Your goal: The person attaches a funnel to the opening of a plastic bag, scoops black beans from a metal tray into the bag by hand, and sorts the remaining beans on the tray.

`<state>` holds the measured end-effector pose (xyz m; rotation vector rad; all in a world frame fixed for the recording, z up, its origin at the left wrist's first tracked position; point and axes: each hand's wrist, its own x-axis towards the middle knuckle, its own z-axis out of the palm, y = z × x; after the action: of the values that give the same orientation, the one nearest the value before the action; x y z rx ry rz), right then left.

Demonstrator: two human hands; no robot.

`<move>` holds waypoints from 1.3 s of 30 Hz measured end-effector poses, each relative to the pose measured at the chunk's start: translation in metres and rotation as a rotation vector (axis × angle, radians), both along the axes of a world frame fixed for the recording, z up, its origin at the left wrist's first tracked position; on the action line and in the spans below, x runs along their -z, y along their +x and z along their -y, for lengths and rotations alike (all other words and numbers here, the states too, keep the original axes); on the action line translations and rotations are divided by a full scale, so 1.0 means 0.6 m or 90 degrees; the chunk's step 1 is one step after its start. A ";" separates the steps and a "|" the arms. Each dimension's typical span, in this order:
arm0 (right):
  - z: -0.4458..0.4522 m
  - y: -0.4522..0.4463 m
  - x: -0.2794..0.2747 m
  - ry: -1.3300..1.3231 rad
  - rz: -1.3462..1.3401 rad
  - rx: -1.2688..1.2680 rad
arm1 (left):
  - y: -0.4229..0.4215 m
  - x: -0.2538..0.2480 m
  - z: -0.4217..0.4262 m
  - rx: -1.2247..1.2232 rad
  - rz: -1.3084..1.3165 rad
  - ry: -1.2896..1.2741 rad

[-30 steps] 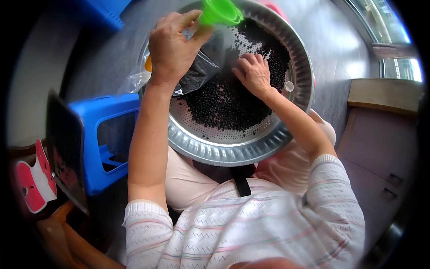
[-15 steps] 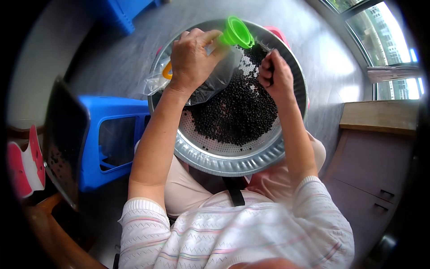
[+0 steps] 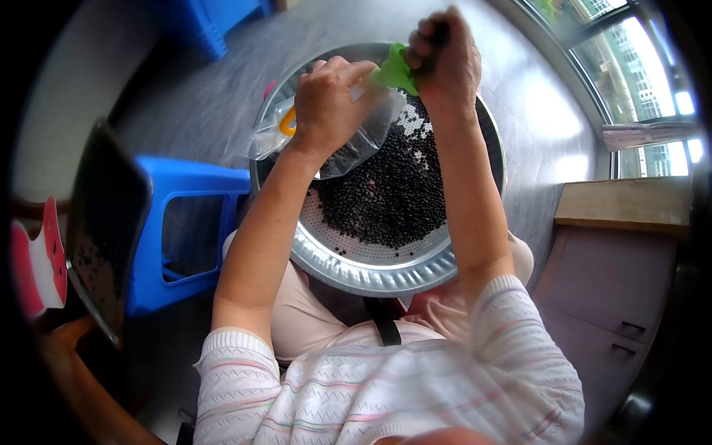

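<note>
My left hand (image 3: pixel 330 104) pinches the narrow end of a green funnel (image 3: pixel 397 70) together with the neck of a clear plastic bag (image 3: pixel 360 152). The bag hangs over the left part of a round metal tray (image 3: pixel 356 276) with a perforated base. Small black beans (image 3: pixel 386 193) lie spread over the tray. Raised at the funnel's wide mouth, my right hand (image 3: pixel 449 67) is curled round a dark clump that looks like the same beans. Its fingers partly cover the funnel. An orange ring-like piece (image 3: pixel 288 122) shows beside the bag.
A blue plastic stool (image 3: pixel 141 245) stands at the left, with a dark tray (image 3: pixel 107 230) tilted against it. Behind it is a red and white object (image 3: pixel 41 263). More blue plastic (image 3: pixel 200 30) is at the top left. A cabinet (image 3: pixel 601 274) stands at the right, below windows.
My right hand has closed on beans and risen from the tray to the funnel's mouth. The funnel now tilts differently, still in my left hand. The view has shifted slightly.
</note>
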<state>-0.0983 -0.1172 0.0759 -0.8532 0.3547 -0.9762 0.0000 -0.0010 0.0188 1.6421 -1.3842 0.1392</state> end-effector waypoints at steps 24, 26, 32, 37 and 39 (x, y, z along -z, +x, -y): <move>-0.031 0.011 -0.009 -0.034 0.113 -0.105 | -0.003 -0.007 0.001 0.002 -0.086 0.039; -0.018 -0.001 -0.003 -0.055 0.122 -0.113 | -0.002 -0.008 0.002 0.008 -0.100 0.036; 0.005 -0.110 0.022 -0.149 0.051 -0.132 | -0.001 -0.010 0.001 0.014 -0.097 0.042; -0.029 -0.148 0.052 -0.224 -0.478 -0.090 | -0.002 -0.009 -0.002 0.022 -0.119 0.059; -0.034 -0.144 0.052 -0.198 -0.480 -0.104 | -0.003 -0.013 -0.002 0.022 -0.123 0.055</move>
<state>-0.1848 -0.0970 0.0449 -1.5063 0.7719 -0.5296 -0.0018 0.0005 0.0268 1.6549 -1.2851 -0.0982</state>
